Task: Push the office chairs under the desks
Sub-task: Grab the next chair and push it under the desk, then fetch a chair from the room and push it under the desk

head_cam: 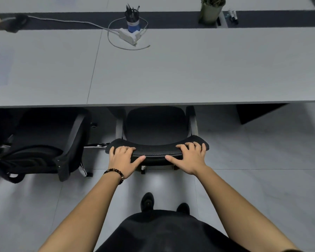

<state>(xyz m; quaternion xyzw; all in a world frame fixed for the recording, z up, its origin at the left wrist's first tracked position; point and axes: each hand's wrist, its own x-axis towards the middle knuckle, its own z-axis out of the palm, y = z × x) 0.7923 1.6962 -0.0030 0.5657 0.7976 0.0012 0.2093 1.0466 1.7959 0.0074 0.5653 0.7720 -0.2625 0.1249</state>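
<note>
both hands rest on the curved top edge of the black mesh backrest (156, 149) of a black office chair (155, 128). the left hand (123, 160), with a dark beaded bracelet (115, 174) at the wrist, curls its fingers over the left end, thumb stretched along the near side; the right hand (190, 157) grips the right end the same way. the chair stands centred in front of the person, its seat front and armrests just under the near edge of the long grey bench (171, 73), its backrest out over the pale tiled floor (262, 151). a second black chair (44, 142) stands to the left, tilted, partly under the same bench. on the bench top at the far side sit a blue pen cup (133, 19), a white power strip (128, 36) with looping cable, and a green plant pot (210, 12).
</note>
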